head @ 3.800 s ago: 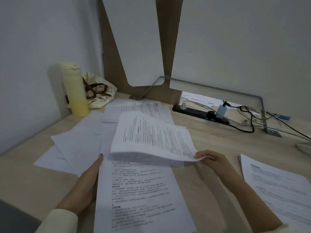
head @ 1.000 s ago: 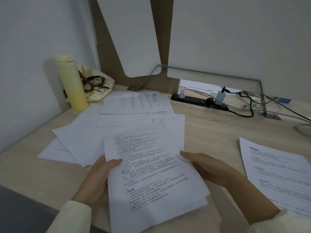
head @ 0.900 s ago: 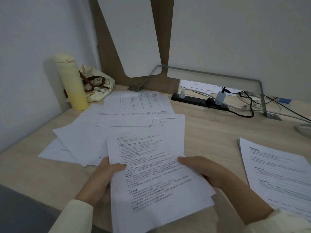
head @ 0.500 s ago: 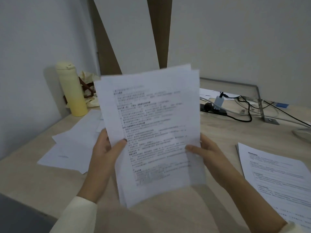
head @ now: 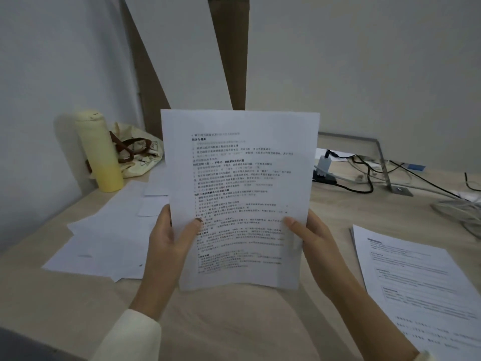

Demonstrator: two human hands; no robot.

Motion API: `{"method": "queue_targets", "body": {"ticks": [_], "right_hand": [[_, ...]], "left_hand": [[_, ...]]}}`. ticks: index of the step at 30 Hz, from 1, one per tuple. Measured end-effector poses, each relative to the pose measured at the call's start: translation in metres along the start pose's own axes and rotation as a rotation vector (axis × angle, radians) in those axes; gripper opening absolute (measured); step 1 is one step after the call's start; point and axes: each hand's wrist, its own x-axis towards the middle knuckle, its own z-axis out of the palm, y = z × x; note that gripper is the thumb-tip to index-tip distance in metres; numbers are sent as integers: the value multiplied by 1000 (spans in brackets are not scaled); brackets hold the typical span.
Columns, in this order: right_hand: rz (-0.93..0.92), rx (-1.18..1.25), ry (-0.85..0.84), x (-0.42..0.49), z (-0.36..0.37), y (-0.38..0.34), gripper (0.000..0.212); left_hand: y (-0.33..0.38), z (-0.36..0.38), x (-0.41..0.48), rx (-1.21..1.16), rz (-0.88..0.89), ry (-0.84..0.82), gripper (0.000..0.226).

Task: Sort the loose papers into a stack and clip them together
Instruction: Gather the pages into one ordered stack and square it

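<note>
Pale wooden desk [head: 338, 204], loose sheets [head: 104, 238] (left side), yellow flask [head: 100, 152], printed pages [head: 421, 282]

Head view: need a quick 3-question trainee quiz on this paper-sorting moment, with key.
1. True or false: the left hand and right hand both grip the held sheets, upright above the desk.
2. The yellow bottle stands: A) left of the held sheets, B) right of them, C) in the right hand.
3. Short answer: do loose papers lie unsorted on the desk?
Key: 1 true; 2 A; 3 yes, at the left.
</note>
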Motion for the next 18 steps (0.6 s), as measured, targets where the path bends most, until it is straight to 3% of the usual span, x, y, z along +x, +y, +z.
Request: {"method": "queue_targets", "body": {"ticks": [5, 11, 18], "right_hand": [[79, -124, -1, -8, 2, 3, 24], [-13, -256, 241, -18, -41, -40, 13], [152, -402, 562, -62, -150, -41, 20]], "left_hand": [[-8, 2, -10, 54, -75, -22, 29], [16, 48, -10, 43, -94, -43, 17], [13, 154, -34, 31, -245, -460, 20]]}}
